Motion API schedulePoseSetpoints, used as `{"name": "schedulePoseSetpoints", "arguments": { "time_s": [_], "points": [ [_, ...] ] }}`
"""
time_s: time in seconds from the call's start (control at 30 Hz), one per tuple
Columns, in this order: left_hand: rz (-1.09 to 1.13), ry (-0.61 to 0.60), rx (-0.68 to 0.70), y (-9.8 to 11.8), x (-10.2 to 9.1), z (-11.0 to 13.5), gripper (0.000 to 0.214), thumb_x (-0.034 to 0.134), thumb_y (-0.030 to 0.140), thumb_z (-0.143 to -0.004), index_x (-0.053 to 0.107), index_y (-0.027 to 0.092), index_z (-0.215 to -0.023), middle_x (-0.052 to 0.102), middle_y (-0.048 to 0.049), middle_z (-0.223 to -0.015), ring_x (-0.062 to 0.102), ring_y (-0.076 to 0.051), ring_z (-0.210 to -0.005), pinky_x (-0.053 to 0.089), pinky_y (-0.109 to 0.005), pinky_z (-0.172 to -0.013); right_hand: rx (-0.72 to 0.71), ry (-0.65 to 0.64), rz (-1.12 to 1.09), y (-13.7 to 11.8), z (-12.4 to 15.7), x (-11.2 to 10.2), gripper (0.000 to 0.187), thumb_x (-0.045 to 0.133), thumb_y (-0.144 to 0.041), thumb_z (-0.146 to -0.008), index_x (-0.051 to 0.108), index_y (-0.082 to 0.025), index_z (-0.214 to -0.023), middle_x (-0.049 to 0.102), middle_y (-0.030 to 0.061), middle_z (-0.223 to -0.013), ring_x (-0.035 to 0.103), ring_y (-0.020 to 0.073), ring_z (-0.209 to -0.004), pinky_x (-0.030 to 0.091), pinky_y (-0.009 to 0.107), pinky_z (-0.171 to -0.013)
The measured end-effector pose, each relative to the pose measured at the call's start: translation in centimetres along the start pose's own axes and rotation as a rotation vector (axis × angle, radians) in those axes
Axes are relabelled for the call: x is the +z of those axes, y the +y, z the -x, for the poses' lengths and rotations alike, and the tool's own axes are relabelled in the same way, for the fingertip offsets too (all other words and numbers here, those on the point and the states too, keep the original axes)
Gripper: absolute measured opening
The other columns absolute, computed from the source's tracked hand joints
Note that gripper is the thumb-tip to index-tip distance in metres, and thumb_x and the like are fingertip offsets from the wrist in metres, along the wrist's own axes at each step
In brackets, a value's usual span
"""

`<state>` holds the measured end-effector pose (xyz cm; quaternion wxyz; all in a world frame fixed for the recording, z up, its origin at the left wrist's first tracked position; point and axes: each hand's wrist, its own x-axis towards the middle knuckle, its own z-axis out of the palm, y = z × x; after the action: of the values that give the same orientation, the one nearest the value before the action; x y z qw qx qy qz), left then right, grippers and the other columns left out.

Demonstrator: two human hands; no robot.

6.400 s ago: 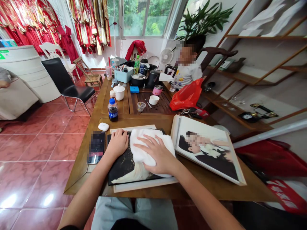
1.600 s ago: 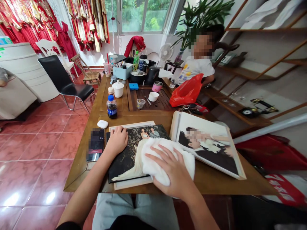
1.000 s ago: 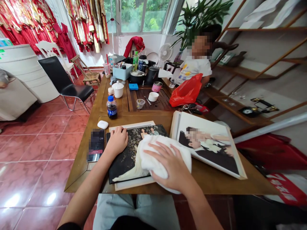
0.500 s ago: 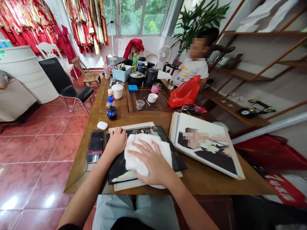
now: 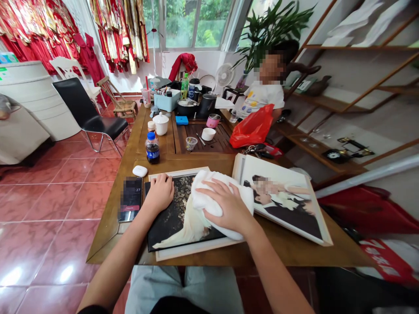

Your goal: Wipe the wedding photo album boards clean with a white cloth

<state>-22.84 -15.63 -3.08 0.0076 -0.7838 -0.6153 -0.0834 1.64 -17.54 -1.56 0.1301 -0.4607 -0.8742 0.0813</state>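
Observation:
A dark wedding photo panel (image 5: 170, 218) with a pale gown lies on a pale-edged backing in front of me. My right hand (image 5: 227, 203) presses a folded white towel (image 5: 209, 179) onto the panel's right half, fingers spread over the cloth. The towel covers the upper right of the picture. At the panel's upper left, my left hand (image 5: 160, 192) rests with its fingers lying on the surface, slightly bent. To the right sits a second wedding photo (image 5: 294, 209) in a thick pale album or box.
A phone (image 5: 130, 200), a white earbud case (image 5: 140, 171) and a cola bottle (image 5: 152, 150) stand left. Beyond are a small cup (image 5: 208, 134), a plastic tub (image 5: 190, 143) and a red bag (image 5: 253, 128). Another person (image 5: 265, 96) sits at the far right side.
My right hand has slid the towel to the right and slightly up, uncovering the gown and the panel's middle. The left hand stays at the upper left.

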Motion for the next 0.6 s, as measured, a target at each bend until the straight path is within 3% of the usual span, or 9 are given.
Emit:
{"name": "schedulePoseSetpoints", "arguments": {
  "time_s": [0.27, 0.4, 0.6],
  "points": [
    [-0.002, -0.036, 0.011, -0.1, -0.1, 0.1, 0.033, 0.032, 0.023, -0.106, 0.06, 0.013, -0.121, 0.061, -0.0161, -0.123, 0.056, -0.029, -0.12, 0.042, -0.045, -0.102, -0.131, -0.093, -0.1, -4.4, -2.2, 0.8, 0.063, 0.067, -0.041, -0.076, 0.062, -0.028, -0.138, 0.051, 0.0102, -0.154, 0.033, 0.0396, -0.146, 0.012, 0.066, -0.117],
    [-0.008, -0.03, 0.004, -0.2, 0.0, 0.0, 0.033, 0.032, 0.024, -0.106, 0.06, 0.014, -0.121, 0.061, -0.0156, -0.124, 0.056, -0.029, -0.12, 0.042, -0.045, -0.103, -0.126, -0.084, -0.098, -2.9, -2.4, 0.8, 0.061, 0.067, -0.04, -0.077, 0.062, -0.032, -0.137, 0.053, 0.0074, -0.153, 0.037, 0.0376, -0.145, 0.015, 0.065, -0.117],
    [-0.003, -0.016, 0.004, -0.1, 0.0, 0.0, 0.034, 0.031, 0.025, -0.107, 0.06, 0.014, -0.12, 0.062, -0.0151, -0.12, 0.056, -0.028, -0.116, 0.043, -0.045, -0.102, 0.032, 0.025, 0.005, 1.3, -2.4, 0.5, 0.051, 0.062, -0.037, -0.082, 0.064, -0.033, -0.133, 0.057, 0.007, -0.149, 0.043, 0.0369, -0.14, 0.026, 0.064, -0.112]
  ]
}}
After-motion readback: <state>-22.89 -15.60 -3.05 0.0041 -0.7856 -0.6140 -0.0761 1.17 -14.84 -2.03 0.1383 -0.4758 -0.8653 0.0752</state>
